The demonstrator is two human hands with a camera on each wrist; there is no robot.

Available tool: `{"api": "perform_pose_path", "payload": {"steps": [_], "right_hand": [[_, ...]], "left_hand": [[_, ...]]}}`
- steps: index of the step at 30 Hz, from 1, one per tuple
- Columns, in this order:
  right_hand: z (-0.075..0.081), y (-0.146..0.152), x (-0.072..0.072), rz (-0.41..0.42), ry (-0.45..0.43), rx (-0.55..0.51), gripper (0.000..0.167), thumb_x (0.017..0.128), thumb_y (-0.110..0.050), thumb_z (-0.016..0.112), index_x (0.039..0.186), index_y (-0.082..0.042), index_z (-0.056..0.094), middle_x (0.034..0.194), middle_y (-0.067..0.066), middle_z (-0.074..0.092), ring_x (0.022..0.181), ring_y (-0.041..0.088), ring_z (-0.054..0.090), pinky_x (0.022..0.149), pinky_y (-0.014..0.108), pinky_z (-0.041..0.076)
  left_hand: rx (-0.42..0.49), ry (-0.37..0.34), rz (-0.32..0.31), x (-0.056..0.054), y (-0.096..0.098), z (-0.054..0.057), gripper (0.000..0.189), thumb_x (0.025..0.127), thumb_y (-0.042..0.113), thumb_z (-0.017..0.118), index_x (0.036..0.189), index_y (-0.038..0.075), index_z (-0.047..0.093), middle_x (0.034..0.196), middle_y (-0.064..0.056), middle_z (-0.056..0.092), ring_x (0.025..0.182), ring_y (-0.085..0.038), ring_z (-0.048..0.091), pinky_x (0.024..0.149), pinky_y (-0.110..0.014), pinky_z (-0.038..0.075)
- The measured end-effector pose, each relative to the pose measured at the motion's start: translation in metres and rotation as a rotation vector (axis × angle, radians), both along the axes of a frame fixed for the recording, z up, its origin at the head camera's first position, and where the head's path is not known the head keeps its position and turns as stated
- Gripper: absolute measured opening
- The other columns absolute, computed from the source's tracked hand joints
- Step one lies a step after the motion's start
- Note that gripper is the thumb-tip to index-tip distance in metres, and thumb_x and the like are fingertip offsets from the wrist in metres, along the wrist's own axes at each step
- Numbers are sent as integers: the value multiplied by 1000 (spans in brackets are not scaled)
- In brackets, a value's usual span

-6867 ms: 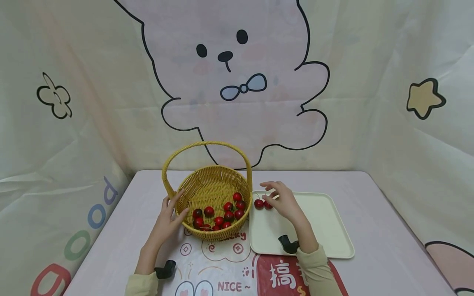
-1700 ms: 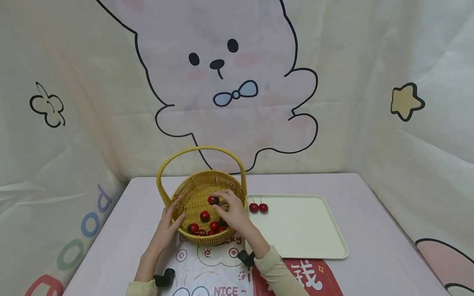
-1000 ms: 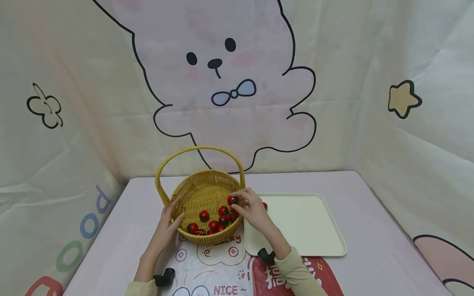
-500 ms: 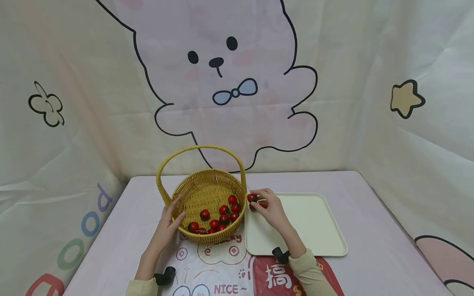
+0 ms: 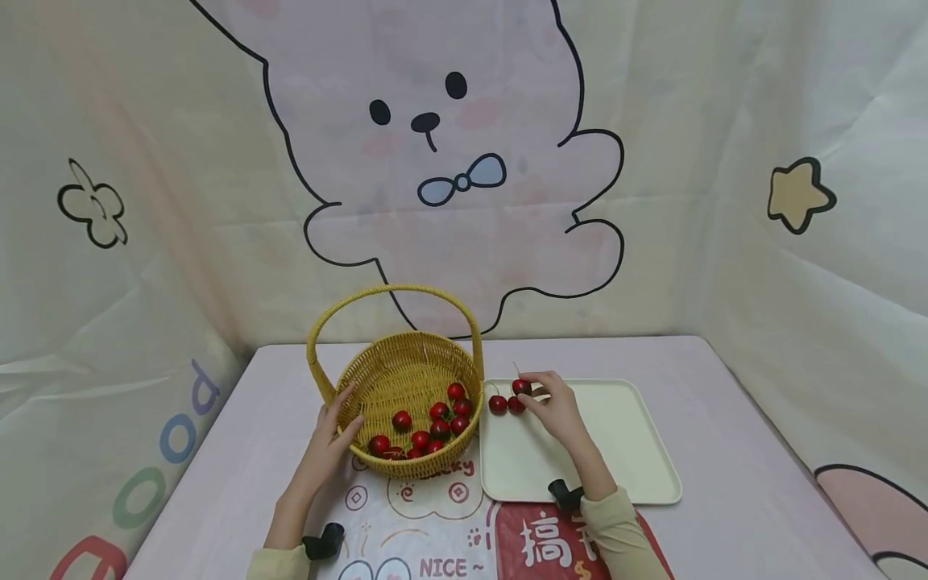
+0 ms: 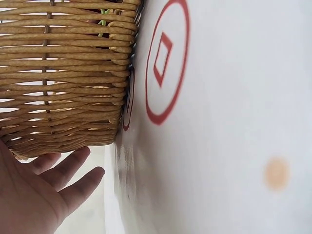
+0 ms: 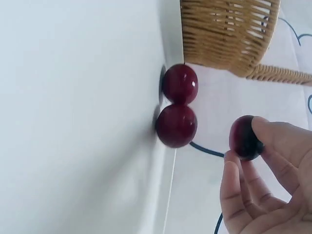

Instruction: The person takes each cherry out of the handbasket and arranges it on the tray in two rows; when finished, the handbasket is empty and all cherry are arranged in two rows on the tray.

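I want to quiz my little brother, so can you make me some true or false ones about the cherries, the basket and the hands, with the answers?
1. The right hand is pinching a cherry. True.
2. That cherry is touching the two cherries on the tray. False: the right wrist view shows it apart from the two cherries.
3. There are cherries inside the basket. True.
4. The left hand is holding a cherry. False: it is at the basket's side.
5. The two cherries on the tray are side by side. True.
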State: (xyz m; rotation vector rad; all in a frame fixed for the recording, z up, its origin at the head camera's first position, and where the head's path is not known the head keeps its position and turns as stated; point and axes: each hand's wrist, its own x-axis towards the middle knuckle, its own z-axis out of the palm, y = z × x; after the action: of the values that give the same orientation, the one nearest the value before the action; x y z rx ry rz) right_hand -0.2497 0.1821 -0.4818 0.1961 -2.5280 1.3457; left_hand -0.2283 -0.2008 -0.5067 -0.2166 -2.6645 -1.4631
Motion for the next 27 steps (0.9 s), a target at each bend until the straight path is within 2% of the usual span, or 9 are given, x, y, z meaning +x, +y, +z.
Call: {"api": "perform_pose_path", "payload": {"steps": [5,12,27], "right_hand": [[-4,9,-1,-47,-66,16,33,79,-4,71,111,-3,65,106,17,58,76,22,61,62,21,50],[-10,19,-2,-93,-162,47,33,79,-5,71,111,-2,64,109,19,58,76,21,61,61,22,49],[-15,27,-2,-62,-258,75,29,78,-2,70,106,0,65,106,19,59,78,24,60,64,30,49]], "left_hand": [[-2,-7,0,0,0,-1,59,95,32,51,147,28,23,146,-26,19,129,-51,27,96,-69,25],[-3,7,-1,0,-1,-1,59,95,30,52,147,27,24,145,-25,20,129,-50,29,96,-69,26],[-6,9,-2,-1,-1,-3,59,95,31,51,147,28,23,144,-25,21,129,-50,30,96,-69,27]]}}
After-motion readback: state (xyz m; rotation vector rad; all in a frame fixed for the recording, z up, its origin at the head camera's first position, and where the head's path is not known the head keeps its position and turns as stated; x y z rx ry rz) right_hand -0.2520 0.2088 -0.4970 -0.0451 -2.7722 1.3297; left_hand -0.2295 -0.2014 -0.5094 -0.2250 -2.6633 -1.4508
